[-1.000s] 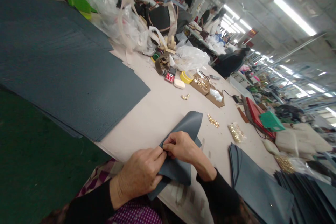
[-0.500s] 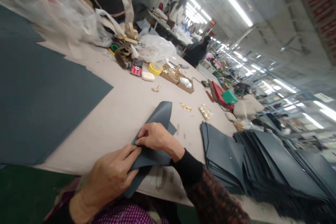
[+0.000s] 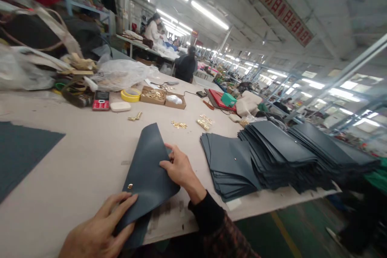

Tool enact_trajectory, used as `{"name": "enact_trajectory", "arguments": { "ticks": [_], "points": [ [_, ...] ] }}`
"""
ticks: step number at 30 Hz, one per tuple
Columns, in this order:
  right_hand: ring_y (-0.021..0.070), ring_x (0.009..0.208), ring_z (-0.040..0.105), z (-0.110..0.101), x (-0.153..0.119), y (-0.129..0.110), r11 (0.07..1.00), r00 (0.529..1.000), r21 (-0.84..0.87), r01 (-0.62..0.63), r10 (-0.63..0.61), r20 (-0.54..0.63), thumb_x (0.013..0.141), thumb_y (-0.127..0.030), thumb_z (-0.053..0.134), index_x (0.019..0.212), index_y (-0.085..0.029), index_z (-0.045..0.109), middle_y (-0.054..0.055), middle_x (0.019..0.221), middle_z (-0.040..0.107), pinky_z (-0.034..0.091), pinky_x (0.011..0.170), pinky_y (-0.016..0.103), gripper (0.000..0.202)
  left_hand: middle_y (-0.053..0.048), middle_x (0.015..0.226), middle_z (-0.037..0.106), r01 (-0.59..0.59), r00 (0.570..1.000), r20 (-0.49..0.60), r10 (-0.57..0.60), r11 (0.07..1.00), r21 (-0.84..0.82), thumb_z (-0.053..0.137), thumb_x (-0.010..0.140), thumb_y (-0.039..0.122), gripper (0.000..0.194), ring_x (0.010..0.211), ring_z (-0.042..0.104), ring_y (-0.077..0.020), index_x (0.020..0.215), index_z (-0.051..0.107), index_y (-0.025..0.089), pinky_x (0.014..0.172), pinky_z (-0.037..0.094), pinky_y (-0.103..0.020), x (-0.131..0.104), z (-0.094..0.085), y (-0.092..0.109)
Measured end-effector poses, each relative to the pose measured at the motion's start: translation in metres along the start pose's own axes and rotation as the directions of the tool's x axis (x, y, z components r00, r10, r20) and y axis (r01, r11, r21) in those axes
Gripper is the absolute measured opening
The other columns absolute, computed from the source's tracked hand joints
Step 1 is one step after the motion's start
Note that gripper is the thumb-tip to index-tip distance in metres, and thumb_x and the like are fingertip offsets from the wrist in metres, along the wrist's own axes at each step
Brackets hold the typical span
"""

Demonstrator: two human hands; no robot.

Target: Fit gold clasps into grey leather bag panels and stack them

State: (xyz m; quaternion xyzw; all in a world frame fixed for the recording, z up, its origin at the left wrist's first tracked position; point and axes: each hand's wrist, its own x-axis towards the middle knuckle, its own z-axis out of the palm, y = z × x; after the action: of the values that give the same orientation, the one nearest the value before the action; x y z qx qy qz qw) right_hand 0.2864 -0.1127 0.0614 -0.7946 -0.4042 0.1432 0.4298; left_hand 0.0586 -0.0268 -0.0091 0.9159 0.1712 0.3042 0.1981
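Observation:
A dark blue-grey sheet (image 3: 148, 169) is bent over in front of me, with a small gold metal piece (image 3: 130, 186) on its left part. My left hand (image 3: 104, 223) is closed on the sheet's lower left edge, fingertips just below the gold piece. The right edge is pinched between thumb and fingers of my right hand (image 3: 178, 167). Beneath the sheet, part of another dark layer shows near the table's front edge. Small gold pieces (image 3: 179, 124) lie on the table (image 3: 75, 161) beyond the sheet.
Stacks of dark sheets (image 3: 226, 153) lie at the right. A larger dark sheet (image 3: 24, 153) is at the left. Farther back are a red phone (image 3: 100, 101), yellow tape (image 3: 131, 95), a box of gold pieces (image 3: 153, 94) and plastic bags (image 3: 123, 73). People are in the background.
The view has swung right. The sheet has been turned so its face with the gold piece shows. My right hand has moved from beside my left hand to the sheet's right edge.

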Motion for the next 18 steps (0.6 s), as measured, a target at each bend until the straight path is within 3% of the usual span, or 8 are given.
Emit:
{"name": "enact_trajectory", "arguments": {
  "ticks": [2, 4, 8, 10, 12, 14, 15, 18],
  "points": [
    [0.0125, 0.066, 0.054, -0.035, 0.005, 0.008, 0.999, 0.995, 0.023, 0.025, -0.022, -0.1, 0.075, -0.02, 0.065, 0.132, -0.023, 0.055, -0.006, 0.071, 0.054, 0.043, 0.064, 0.023, 0.058, 0.0, 0.122, 0.064, 0.076, 0.996, 0.051, -0.07, 0.988, -0.131, 0.06, 0.085, 0.045, 0.039, 0.095, 0.069, -0.0194, 0.123, 0.06, 0.034, 0.075, 0.056, -0.025, 0.002, 0.004, 0.012],
    [0.0122, 0.063, 0.053, -0.085, 0.008, 0.017, 1.0, 0.977, -0.021, 0.001, -0.005, -0.211, 0.076, -0.022, 0.064, 0.132, -0.022, 0.056, -0.006, 0.069, 0.054, 0.043, 0.064, 0.023, 0.057, -0.002, 0.115, 0.066, 0.256, 0.964, 0.148, -0.221, 0.921, -0.294, 0.057, 0.086, 0.052, 0.044, 0.092, 0.068, -0.021, 0.125, 0.058, 0.032, 0.076, 0.057, -0.029, 0.005, 0.005, 0.021],
    [0.0163, 0.071, 0.062, -0.204, -0.009, 0.044, 0.96, 0.913, -0.185, -0.211, 0.125, -0.389, 0.075, -0.024, 0.066, 0.132, -0.018, 0.058, 0.003, 0.084, 0.069, 0.047, 0.07, 0.029, 0.057, -0.006, 0.105, 0.068, 0.624, 0.781, 0.433, -0.449, 0.553, -0.552, 0.046, 0.09, 0.045, 0.047, 0.087, 0.067, -0.0211, 0.131, 0.053, 0.023, 0.072, 0.057, -0.031, 0.007, -0.004, 0.035],
    [0.02, 0.079, 0.066, -0.255, -0.024, 0.064, 0.856, 0.82, -0.308, -0.414, 0.204, -0.536, 0.075, -0.023, 0.071, 0.128, -0.015, 0.063, 0.015, 0.099, 0.071, 0.046, 0.071, 0.032, 0.054, -0.008, 0.105, 0.067, 0.665, 0.743, 0.506, -0.438, 0.398, -0.632, 0.046, 0.085, 0.029, 0.049, 0.094, 0.066, -0.0208, 0.132, 0.051, 0.019, 0.083, 0.056, -0.034, 0.007, -0.011, 0.044],
    [0.0259, 0.084, 0.068, -0.288, -0.033, 0.086, 0.631, 0.747, -0.474, -0.613, 0.267, -0.609, 0.072, -0.02, 0.075, 0.128, -0.01, 0.064, 0.026, 0.104, 0.069, 0.043, 0.069, 0.039, 0.057, -0.01, 0.111, 0.065, 0.661, 0.744, 0.537, -0.397, 0.327, -0.675, 0.044, 0.077, 0.018, 0.055, 0.099, 0.065, -0.0198, 0.132, 0.048, 0.016, 0.09, 0.054, -0.036, 0.009, -0.017, 0.052],
    [0.0326, 0.094, 0.067, -0.294, -0.038, 0.1, 0.483, 0.758, -0.615, -0.623, 0.182, -0.626, 0.071, -0.02, 0.077, 0.129, -0.007, 0.062, 0.033, 0.108, 0.066, 0.041, 0.069, 0.044, 0.061, -0.012, 0.12, 0.062, 0.642, 0.76, 0.528, -0.378, 0.313, -0.7, 0.043, 0.076, 0.015, 0.056, 0.105, 0.063, -0.0191, 0.132, 0.047, 0.016, 0.095, 0.052, -0.037, 0.012, -0.02, 0.056],
    [0.0334, 0.096, 0.067, -0.285, -0.04, 0.102, 0.486, 0.779, -0.637, -0.598, 0.166, -0.605, 0.073, -0.021, 0.076, 0.127, -0.007, 0.064, 0.032, 0.107, 0.067, 0.041, 0.071, 0.045, 0.057, -0.013, 0.123, 0.06, 0.631, 0.769, 0.517, -0.375, 0.316, -0.709, 0.043, 0.078, 0.015, 0.054, 0.107, 0.062, -0.0188, 0.132, 0.046, 0.017, 0.097, 0.051, -0.038, 0.013, -0.021, 0.057],
    [0.0273, 0.088, 0.069, -0.217, -0.047, 0.08, 0.759, 0.888, -0.545, -0.355, 0.093, -0.45, 0.076, -0.029, 0.071, 0.113, -0.02, 0.072, 0.017, 0.096, 0.073, 0.047, 0.076, 0.04, 0.038, -0.013, 0.131, 0.055, 0.577, 0.809, 0.475, -0.346, 0.317, -0.752, 0.042, 0.087, 0.017, 0.053, 0.116, 0.059, -0.0191, 0.14, 0.037, 0.019, 0.102, 0.048, -0.04, 0.014, -0.023, 0.058]
  ]
}}
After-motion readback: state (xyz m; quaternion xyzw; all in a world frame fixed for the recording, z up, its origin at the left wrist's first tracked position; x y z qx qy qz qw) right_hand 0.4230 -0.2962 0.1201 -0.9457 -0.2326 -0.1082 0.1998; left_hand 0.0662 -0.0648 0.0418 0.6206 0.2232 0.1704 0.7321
